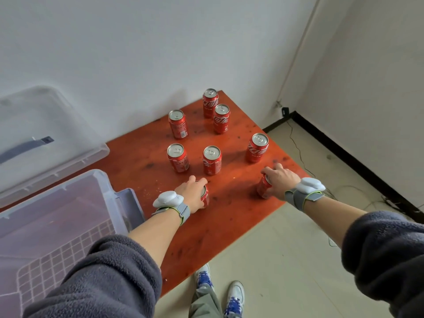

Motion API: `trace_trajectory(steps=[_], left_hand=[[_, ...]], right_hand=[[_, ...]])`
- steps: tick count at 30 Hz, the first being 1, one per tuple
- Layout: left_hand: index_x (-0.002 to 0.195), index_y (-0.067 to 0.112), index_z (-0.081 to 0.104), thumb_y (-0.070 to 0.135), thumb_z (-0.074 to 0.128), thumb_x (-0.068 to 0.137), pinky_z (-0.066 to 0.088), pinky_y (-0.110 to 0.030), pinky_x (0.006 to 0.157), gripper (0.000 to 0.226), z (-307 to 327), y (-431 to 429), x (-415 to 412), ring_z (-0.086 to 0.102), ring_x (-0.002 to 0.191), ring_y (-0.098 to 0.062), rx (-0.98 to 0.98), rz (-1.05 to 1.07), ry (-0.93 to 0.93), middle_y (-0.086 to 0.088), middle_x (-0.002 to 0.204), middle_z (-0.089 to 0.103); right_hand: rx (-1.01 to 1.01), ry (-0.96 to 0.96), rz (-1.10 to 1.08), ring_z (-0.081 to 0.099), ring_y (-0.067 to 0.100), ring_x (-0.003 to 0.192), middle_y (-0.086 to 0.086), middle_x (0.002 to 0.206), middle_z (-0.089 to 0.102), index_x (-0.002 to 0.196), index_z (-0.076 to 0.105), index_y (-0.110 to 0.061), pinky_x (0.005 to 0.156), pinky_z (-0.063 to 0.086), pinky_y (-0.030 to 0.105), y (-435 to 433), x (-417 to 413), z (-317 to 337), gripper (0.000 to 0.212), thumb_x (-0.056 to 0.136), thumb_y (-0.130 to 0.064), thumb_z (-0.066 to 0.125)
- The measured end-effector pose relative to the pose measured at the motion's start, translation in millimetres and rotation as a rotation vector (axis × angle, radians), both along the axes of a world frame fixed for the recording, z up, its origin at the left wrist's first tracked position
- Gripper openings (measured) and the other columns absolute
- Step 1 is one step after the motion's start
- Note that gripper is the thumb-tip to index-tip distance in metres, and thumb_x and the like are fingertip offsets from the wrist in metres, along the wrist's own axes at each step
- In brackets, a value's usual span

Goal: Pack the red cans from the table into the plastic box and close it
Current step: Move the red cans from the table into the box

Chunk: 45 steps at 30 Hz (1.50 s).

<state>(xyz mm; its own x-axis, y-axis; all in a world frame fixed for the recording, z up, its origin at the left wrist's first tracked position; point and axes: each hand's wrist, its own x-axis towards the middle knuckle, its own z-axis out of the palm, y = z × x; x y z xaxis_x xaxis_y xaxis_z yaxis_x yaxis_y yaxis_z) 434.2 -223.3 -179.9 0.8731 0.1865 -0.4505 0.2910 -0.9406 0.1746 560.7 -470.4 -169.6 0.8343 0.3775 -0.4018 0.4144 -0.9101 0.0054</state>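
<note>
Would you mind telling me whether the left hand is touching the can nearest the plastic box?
Touching. The head view shows the left hand wrapped over the top of the can, fingers curled around its rim.

Table (pixel 229 216) w/ cans (pixel 212 159), box (pixel 68 191)

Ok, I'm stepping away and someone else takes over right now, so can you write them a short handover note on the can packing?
Left hand: closed around a red can standing near the box.
Right hand: gripping another can near the table's right edge.
Six more cans stand upright, untouched, further back on the table.
Plastic box sits open at the left, no cans visible inside; its lid stands up behind it.
Done: nothing packed yet.
Left: move all eight cans into the box, then close the lid.
</note>
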Motion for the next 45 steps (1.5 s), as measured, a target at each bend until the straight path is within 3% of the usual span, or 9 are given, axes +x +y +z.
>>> trace_trajectory(steps=[5, 13, 18, 23, 26, 31, 34, 41, 45], left_hand=[[0.132, 0.027, 0.041, 0.044, 0.066, 0.076, 0.049, -0.040, 0.077, 0.064, 21.2, 14.2, -0.3, 0.062, 0.101, -0.038, -0.003, 0.030, -0.059, -0.008, 0.117, 0.050], [0.120, 0.028, 0.043, 0.060, 0.053, 0.077, 0.040, -0.036, 0.070, 0.055, 111.4, 45.4, -15.3, 0.061, 0.093, -0.036, 0.058, 0.149, -0.330, -0.010, 0.113, 0.058], [0.107, 0.022, 0.046, 0.066, 0.049, 0.078, 0.042, -0.036, 0.069, 0.053, 168.7, 73.0, -45.8, 0.062, 0.092, -0.037, 0.154, 0.209, -0.484, -0.011, 0.107, 0.067], [0.095, 0.026, 0.043, 0.070, 0.041, 0.076, 0.038, -0.034, 0.064, 0.049, 216.2, 107.5, -100.8, 0.056, 0.074, -0.033, 0.259, 0.297, -0.530, -0.008, 0.094, 0.068], [0.096, 0.024, 0.045, 0.070, 0.042, 0.078, 0.037, -0.033, 0.063, 0.049, 229.3, 129.7, -139.1, 0.053, 0.072, -0.031, 0.325, 0.359, -0.520, -0.009, 0.093, 0.069], [0.104, 0.020, 0.049, 0.068, 0.043, 0.080, 0.048, -0.037, 0.067, 0.053, 228.7, 165.5, -197.3, 0.061, 0.083, -0.032, 0.353, 0.415, -0.462, -0.008, 0.103, 0.069], [0.104, 0.021, 0.049, 0.064, 0.048, 0.081, 0.043, -0.034, 0.066, 0.049, 219.0, 195.3, -237.9, 0.059, 0.083, -0.031, 0.330, 0.453, -0.399, -0.006, 0.106, 0.068], [0.105, 0.020, 0.055, 0.051, 0.066, 0.072, 0.038, -0.030, 0.066, 0.047, 159.5, 251.9, -306.1, 0.060, 0.089, -0.027, 0.214, 0.463, -0.200, -0.005, 0.108, 0.067], [0.104, 0.019, 0.053, 0.048, 0.069, 0.070, 0.051, -0.037, 0.072, 0.047, 111.6, 278.4, -331.6, 0.063, 0.094, -0.032, 0.143, 0.433, -0.076, -0.009, 0.108, 0.065]], right_hand=[[0.034, -0.065, 0.068, 0.061, 0.031, 0.089, 0.006, 0.108, 0.050, 0.132, 0.045, -0.035, 0.062, 0.043, 0.033, 11.5, -1.1, 21.9, 0.063, 0.075, -0.051, 0.067], [0.268, -0.256, 0.266, 0.055, 0.025, 0.073, 0.003, 0.100, 0.057, 0.123, 0.047, -0.028, 0.060, 0.042, 0.033, 58.9, -11.3, 96.4, 0.074, 0.065, -0.073, 0.053], [0.408, -0.332, 0.411, 0.055, 0.026, 0.073, 0.005, 0.106, 0.059, 0.120, 0.047, -0.026, 0.062, 0.045, 0.034, 99.6, -28.2, 146.2, 0.070, 0.068, -0.073, 0.045], [0.563, -0.381, 0.552, 0.054, 0.027, 0.073, 0.004, 0.100, 0.061, 0.112, 0.050, -0.023, 0.063, 0.046, 0.035, 150.1, -62.7, 190.6, 0.062, 0.071, -0.069, 0.049], [0.624, -0.379, 0.660, 0.058, 0.028, 0.071, 0.004, 0.099, 0.062, 0.108, 0.050, -0.023, 0.060, 0.040, 0.033, 184.7, -90.0, 206.9, 0.059, 0.071, -0.069, 0.047], [0.653, -0.316, 0.790, 0.058, 0.031, 0.074, 0.005, 0.101, 0.062, 0.110, 0.051, -0.023, 0.064, 0.047, 0.036, 238.9, -134.5, 213.2, 0.062, 0.070, -0.070, 0.046], [0.626, -0.283, 0.879, 0.058, 0.029, 0.073, 0.003, 0.101, 0.062, 0.110, 0.051, -0.023, 0.063, 0.045, 0.034, 279.1, -169.8, 201.4, 0.062, 0.070, -0.070, 0.047], [0.408, -0.205, 0.981, 0.059, 0.023, 0.073, 0.002, 0.102, 0.064, 0.118, 0.056, -0.025, 0.064, 0.051, 0.033, 351.8, -235.6, 135.9, 0.070, 0.067, -0.074, 0.057], [0.288, -0.121, 0.943, 0.063, 0.027, 0.080, 0.005, 0.106, 0.063, 0.128, 0.052, -0.024, 0.064, 0.053, 0.034, 381.3, -262.7, 86.0, 0.072, 0.069, -0.063, 0.067]])
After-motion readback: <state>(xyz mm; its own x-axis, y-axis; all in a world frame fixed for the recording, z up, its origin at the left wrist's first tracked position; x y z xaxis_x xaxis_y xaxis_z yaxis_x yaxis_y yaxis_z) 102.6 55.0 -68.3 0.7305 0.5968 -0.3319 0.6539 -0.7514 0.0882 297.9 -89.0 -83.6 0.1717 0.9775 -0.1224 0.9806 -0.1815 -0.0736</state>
